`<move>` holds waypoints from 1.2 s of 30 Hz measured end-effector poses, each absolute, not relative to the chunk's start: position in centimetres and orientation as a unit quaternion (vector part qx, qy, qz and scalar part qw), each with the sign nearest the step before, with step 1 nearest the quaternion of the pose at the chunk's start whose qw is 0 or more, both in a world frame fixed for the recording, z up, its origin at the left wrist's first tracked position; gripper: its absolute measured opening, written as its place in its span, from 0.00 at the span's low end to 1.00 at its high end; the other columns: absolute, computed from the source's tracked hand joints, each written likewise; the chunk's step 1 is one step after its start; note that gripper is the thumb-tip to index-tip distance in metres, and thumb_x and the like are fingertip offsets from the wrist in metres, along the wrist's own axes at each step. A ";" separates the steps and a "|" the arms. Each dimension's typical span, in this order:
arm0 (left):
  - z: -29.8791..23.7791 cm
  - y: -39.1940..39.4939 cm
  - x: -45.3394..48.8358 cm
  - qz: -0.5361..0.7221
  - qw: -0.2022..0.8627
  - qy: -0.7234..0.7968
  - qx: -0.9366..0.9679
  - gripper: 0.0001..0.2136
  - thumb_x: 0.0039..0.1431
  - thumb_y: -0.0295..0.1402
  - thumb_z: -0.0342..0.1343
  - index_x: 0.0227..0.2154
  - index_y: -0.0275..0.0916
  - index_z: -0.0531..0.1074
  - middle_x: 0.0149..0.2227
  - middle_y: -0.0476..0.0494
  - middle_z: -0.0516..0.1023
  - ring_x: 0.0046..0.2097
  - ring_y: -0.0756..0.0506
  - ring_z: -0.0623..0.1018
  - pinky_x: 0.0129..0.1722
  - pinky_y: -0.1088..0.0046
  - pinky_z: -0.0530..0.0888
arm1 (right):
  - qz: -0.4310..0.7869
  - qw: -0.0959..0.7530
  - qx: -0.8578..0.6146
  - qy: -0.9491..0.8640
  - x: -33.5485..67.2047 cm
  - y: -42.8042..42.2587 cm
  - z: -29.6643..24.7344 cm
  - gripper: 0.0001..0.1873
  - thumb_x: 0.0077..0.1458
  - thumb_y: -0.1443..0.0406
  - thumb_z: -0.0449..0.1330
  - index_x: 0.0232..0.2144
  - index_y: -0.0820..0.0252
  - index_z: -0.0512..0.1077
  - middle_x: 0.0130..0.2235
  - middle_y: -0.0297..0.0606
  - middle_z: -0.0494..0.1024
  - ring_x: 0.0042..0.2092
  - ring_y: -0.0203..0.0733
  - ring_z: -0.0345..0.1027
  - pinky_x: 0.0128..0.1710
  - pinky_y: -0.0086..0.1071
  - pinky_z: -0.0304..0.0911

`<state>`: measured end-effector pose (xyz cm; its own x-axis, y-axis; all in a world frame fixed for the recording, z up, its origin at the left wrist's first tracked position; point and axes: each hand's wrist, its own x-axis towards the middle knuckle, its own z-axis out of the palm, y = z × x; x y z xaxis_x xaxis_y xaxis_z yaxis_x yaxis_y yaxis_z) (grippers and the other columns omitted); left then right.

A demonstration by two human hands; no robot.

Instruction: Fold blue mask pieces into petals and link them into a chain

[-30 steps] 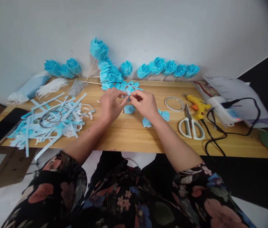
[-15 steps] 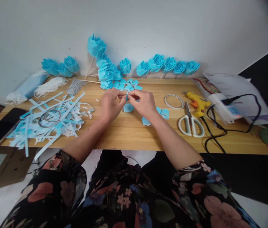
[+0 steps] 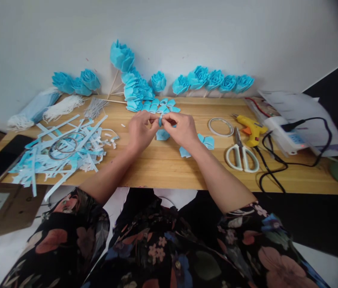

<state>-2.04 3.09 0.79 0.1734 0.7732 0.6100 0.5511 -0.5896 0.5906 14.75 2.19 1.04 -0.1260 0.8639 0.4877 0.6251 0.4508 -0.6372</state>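
Note:
Between my fingertips is a small blue petal piece (image 3: 160, 120), pinched from both sides above the table. My left hand (image 3: 142, 130) grips its left edge with thumb and forefinger. On the other edge, my right hand (image 3: 181, 130) pinches it the same way; the fingers hide most of the piece. Just below lies a loose blue petal (image 3: 163, 135) on the wood. More blue petals (image 3: 207, 142) lie by my right wrist, partly covered by it. Behind my hands sits a cluster of folded blue petals (image 3: 163, 105).
Blue flowers (image 3: 198, 77) on sticks lean along the wall. At right are white-handled scissors (image 3: 241, 157), a yellow glue gun (image 3: 252, 129), a tape ring (image 3: 221, 127) and a power strip (image 3: 289, 136) with a black cord. Strip scraps (image 3: 64, 156) and a phone (image 3: 1, 162) lie left.
Both hands stay nearly in place, still pinching the petal piece, with only slight finger movement. The whole view has shifted very slightly.

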 end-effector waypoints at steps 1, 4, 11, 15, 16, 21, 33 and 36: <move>0.8 3.1 -2.1 0.472 0.121 0.436 0.757 0.06 0.59 0.26 0.58 0.27 0.40 0.75 0.28 0.48 0.75 0.33 0.47 0.71 0.39 0.65 0.68 | 0.141 0.427 -0.505 -0.737 14.8 2.2 1.0 0.08 0.59 0.66 0.58 0.32 0.58 0.78 0.33 0.35 0.82 0.35 0.40 0.74 0.39 0.33 0.66; 0.7 3.1 -2.1 0.472 0.126 0.438 0.755 0.06 0.59 0.27 0.58 0.28 0.41 0.75 0.28 0.48 0.75 0.33 0.47 0.71 0.40 0.65 0.69 | 0.147 0.433 -0.505 -0.732 14.7 2.2 1.0 0.08 0.59 0.66 0.59 0.32 0.58 0.78 0.33 0.35 0.82 0.34 0.39 0.73 0.39 0.33 0.66; 1.8 4.0 -3.3 0.497 0.178 0.481 0.699 0.06 0.60 0.29 0.56 0.28 0.40 0.74 0.29 0.48 0.77 0.33 0.48 0.73 0.38 0.69 0.70 | 0.270 0.492 -0.482 -0.673 14.9 2.7 1.1 0.08 0.55 0.62 0.60 0.28 0.59 0.76 0.27 0.33 0.77 0.30 0.37 0.68 0.34 0.32 0.62; 3.8 4.2 -7.9 0.495 0.150 0.511 0.686 0.05 0.59 0.34 0.58 0.28 0.41 0.76 0.28 0.49 0.77 0.32 0.47 0.73 0.36 0.69 0.70 | 0.365 0.516 -0.455 -0.627 15.2 3.0 1.3 0.10 0.54 0.59 0.60 0.26 0.58 0.75 0.28 0.33 0.76 0.30 0.36 0.67 0.32 0.32 0.63; 4.1 4.2 -9.4 0.480 0.128 0.517 0.697 0.06 0.58 0.34 0.59 0.27 0.42 0.76 0.26 0.49 0.76 0.31 0.47 0.73 0.36 0.68 0.70 | 0.379 0.516 -0.451 -0.622 15.2 3.0 1.3 0.10 0.54 0.59 0.60 0.26 0.58 0.75 0.28 0.33 0.76 0.30 0.36 0.66 0.33 0.32 0.64; 3.4 4.5 -15.2 0.404 0.033 0.552 0.729 0.08 0.54 0.36 0.62 0.22 0.43 0.73 0.24 0.47 0.71 0.33 0.43 0.73 0.41 0.63 0.72 | 0.411 0.506 -0.439 -0.618 14.9 2.7 1.7 0.11 0.54 0.58 0.61 0.25 0.58 0.74 0.27 0.32 0.75 0.31 0.35 0.65 0.33 0.32 0.65; 4.5 2.8 -4.6 0.400 0.420 0.455 0.676 0.11 0.57 0.41 0.60 0.26 0.39 0.74 0.27 0.47 0.76 0.32 0.47 0.74 0.37 0.69 0.73 | 0.431 0.462 -0.411 -0.657 14.9 2.1 2.3 0.12 0.54 0.58 0.60 0.24 0.59 0.73 0.25 0.32 0.72 0.28 0.34 0.64 0.32 0.32 0.62; 4.4 2.9 -4.2 0.417 0.450 0.446 0.652 0.10 0.56 0.37 0.60 0.24 0.39 0.72 0.26 0.47 0.76 0.30 0.49 0.73 0.36 0.70 0.73 | 0.441 0.468 -0.411 -0.646 14.8 2.0 2.5 0.12 0.54 0.57 0.61 0.27 0.59 0.74 0.27 0.32 0.74 0.30 0.34 0.65 0.34 0.32 0.65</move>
